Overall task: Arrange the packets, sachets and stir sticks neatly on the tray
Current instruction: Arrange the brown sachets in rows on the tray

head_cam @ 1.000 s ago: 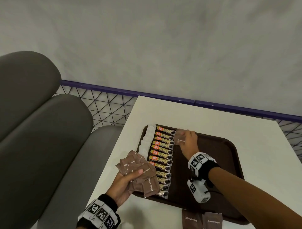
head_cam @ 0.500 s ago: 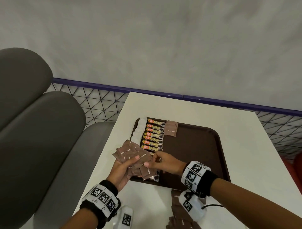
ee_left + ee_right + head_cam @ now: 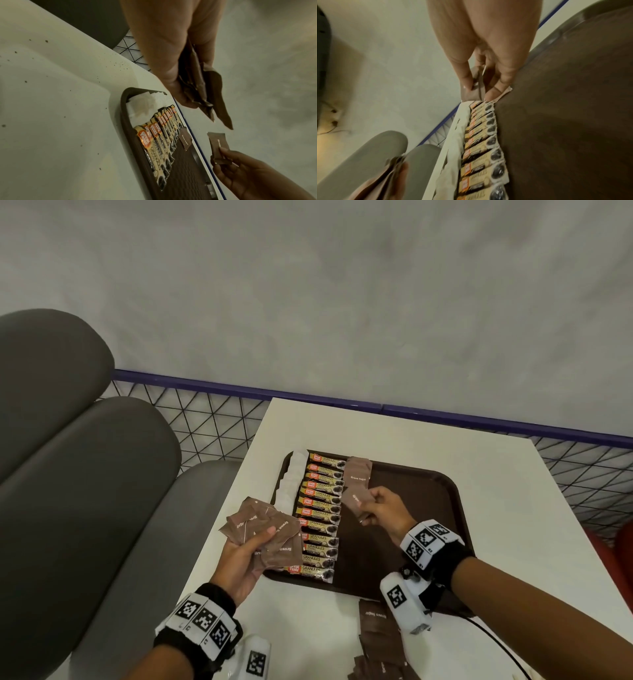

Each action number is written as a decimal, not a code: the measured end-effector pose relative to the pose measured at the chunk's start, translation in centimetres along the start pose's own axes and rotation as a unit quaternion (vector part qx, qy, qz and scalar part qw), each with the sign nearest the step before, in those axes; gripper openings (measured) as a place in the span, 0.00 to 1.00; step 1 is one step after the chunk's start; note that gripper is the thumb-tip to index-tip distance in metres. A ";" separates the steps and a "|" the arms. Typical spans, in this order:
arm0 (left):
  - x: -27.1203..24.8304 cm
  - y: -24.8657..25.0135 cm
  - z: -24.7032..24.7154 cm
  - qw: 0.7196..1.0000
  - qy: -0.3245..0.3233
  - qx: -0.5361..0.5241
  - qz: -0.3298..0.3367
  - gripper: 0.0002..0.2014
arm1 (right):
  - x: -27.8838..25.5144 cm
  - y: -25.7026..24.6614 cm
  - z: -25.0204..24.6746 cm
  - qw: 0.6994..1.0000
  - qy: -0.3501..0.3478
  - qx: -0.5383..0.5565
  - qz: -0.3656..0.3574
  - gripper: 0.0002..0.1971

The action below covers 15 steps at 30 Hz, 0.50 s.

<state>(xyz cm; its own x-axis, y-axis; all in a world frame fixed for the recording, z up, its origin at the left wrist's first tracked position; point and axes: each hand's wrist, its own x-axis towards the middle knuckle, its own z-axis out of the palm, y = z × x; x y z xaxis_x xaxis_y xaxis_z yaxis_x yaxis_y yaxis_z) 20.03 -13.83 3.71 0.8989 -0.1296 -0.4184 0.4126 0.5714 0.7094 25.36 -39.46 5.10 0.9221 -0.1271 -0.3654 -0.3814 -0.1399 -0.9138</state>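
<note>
A dark brown tray (image 3: pixel 424 494) lies on the white table (image 3: pixel 394 436). Along its left side runs a column of white sachets (image 3: pixel 291 481), then a row of several coffee granule packets (image 3: pixel 320 508). One brown sugar sachet (image 3: pixel 358 472) lies flat at the tray's far end, right of the packets. My right hand (image 3: pixel 380 506) pinches a single brown sugar sachet (image 3: pixel 356 499) just nearer than that one, above the tray. My left hand (image 3: pixel 246 556) grips a fanned bunch of brown sugar sachets (image 3: pixel 263 529) over the tray's near left edge. No stir sticks are visible.
More brown sugar sachets (image 3: pixel 380 642) lie loose on the table near the front edge, below my right wrist. A grey padded seat (image 3: pixel 85 474) stands to the left. A wire mesh barrier with a purple rail (image 3: pixel 308 397) runs behind the table.
My right hand left a sachet lying at the tray's far end, came back to the bunch in my left hand, took one sachet and has carried it forward over the tray.
</note>
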 end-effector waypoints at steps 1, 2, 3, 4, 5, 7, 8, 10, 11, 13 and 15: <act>0.0 0.0 -0.1 1.000 0.000 -0.001 0.001 0.23 | 0.6 0.3 -0.5 1.000 0.026 -0.007 0.002 0.09; 0.1 0.0 -0.1 1.000 0.000 -0.003 0.003 0.23 | 1.3 0.6 -1.0 0.999 0.049 -0.016 0.004 0.10; 0.2 0.0 -0.2 1.000 0.000 -0.003 0.003 0.23 | 1.9 0.8 -1.5 0.997 0.068 -0.031 0.006 0.10; 0.2 0.0 -0.2 1.000 0.001 -0.002 0.003 0.23 | 2.6 1.0 -1.8 0.995 0.083 -0.047 0.008 0.11; 0.3 0.0 -0.2 1.000 0.001 -0.001 0.001 0.24 | 3.2 1.3 -2.1 0.994 0.093 -0.064 0.011 0.12; 0.5 0.0 -0.2 1.000 -0.001 0.001 -0.001 0.25 | 4.5 1.6 -2.4 0.990 0.105 -0.092 0.017 0.14; 0.6 0.0 -0.2 1.000 -0.003 0.002 -0.003 0.25 | 5.0 1.8 -2.5 0.989 0.108 -0.103 0.017 0.14; 0.8 0.1 -0.2 1.000 -0.007 0.005 -0.007 0.25 | 6.1 2.1 -2.5 0.986 0.114 -0.120 0.010 0.13; 1.0 0.0 -0.3 1.000 -0.006 0.006 -0.008 0.25 | 6.5 2.1 -2.4 0.984 0.124 -0.125 0.008 0.14; 1.3 0.0 -0.4 1.000 -0.006 0.010 -0.009 0.26 | 7.2 2.2 -2.0 0.978 0.158 -0.134 0.006 0.15; 1.6 0.0 -0.6 1.000 -0.005 0.009 -0.013 0.25 | 7.9 2.3 -1.5 0.973 0.182 -0.140 0.011 0.17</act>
<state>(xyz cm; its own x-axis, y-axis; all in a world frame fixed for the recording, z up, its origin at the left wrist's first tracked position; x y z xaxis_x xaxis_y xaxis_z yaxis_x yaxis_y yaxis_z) 21.34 -13.56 2.70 0.8895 -0.1517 -0.4311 0.4378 0.5529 0.7090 31.65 -42.27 0.41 0.8488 -0.4656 -0.2504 -0.4505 -0.3891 -0.8035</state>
